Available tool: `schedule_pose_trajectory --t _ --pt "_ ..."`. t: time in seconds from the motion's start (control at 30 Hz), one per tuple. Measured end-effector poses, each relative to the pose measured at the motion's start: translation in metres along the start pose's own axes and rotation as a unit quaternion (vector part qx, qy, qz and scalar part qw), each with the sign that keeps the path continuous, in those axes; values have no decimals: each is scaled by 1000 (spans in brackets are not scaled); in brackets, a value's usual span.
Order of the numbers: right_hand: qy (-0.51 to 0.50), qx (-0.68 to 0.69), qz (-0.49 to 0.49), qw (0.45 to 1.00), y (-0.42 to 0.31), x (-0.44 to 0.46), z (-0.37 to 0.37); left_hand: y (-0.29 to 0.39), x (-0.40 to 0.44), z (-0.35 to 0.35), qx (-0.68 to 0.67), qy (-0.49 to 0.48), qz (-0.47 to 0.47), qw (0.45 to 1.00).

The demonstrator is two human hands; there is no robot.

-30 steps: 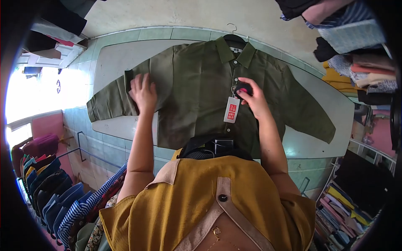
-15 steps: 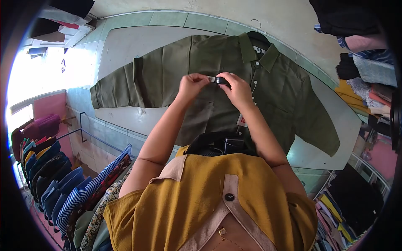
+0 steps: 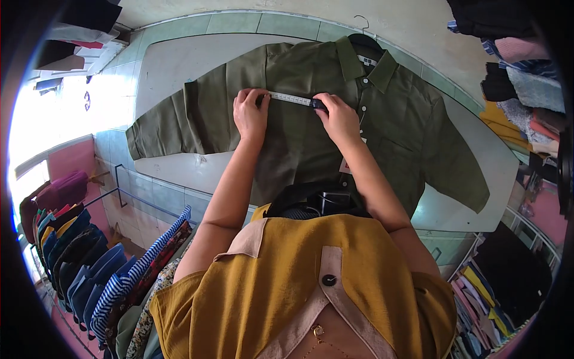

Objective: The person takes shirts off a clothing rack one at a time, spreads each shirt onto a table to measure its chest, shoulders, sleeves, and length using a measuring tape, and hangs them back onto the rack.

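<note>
An olive-green button-up shirt (image 3: 394,137) lies spread on a pale board, its collar at the far side and a black hanger (image 3: 366,42) inside the neck. Above its chest, a white tape measure (image 3: 291,99) stretches between my two hands. The free end of the tape is pinched by my left hand (image 3: 250,113), near the sleeve seam. My right hand (image 3: 336,119) grips the tape's black case close to the button placket. A paper tag (image 3: 345,166) on the shirt shows partly beside my right forearm.
The pale board (image 3: 185,54) rests on green tiles. Clothes (image 3: 89,275) hang on a rack at the lower left. Folded garments (image 3: 529,96) are stacked at the upper right, with more piled clothes (image 3: 478,299) at the lower right.
My left hand has moved left, drawing a length of tape out of the case. My right hand has shifted only slightly, still around the case.
</note>
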State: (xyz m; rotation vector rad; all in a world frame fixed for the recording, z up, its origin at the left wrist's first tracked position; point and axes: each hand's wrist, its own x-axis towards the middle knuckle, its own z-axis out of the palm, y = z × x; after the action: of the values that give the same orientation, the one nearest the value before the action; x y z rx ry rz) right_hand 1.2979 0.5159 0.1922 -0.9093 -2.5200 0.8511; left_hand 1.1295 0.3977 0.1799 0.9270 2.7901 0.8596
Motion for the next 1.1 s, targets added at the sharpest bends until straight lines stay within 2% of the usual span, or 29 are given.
schedule_pose_trajectory --t 0.07,0.2,0.27,0.43,0.6,1.1 --pt "2 -2 2 1000 0 0 0 -5 -1 0 6 19 86 996" --pt "7 5 3 1000 0 0 0 -16 -1 0 44 28 167 985" --pt "6 6 9 1000 1 -1 -2 -19 -2 -2 91 52 248 963" --pt "7 12 22 1000 4 -4 -10 -26 -6 3 87 41 250 963" --pt "-8 -9 74 997 7 -10 -30 -25 -6 3 86 43 254 962" --pt "45 -8 145 988 51 -46 -73 -26 -6 5 93 51 258 960"
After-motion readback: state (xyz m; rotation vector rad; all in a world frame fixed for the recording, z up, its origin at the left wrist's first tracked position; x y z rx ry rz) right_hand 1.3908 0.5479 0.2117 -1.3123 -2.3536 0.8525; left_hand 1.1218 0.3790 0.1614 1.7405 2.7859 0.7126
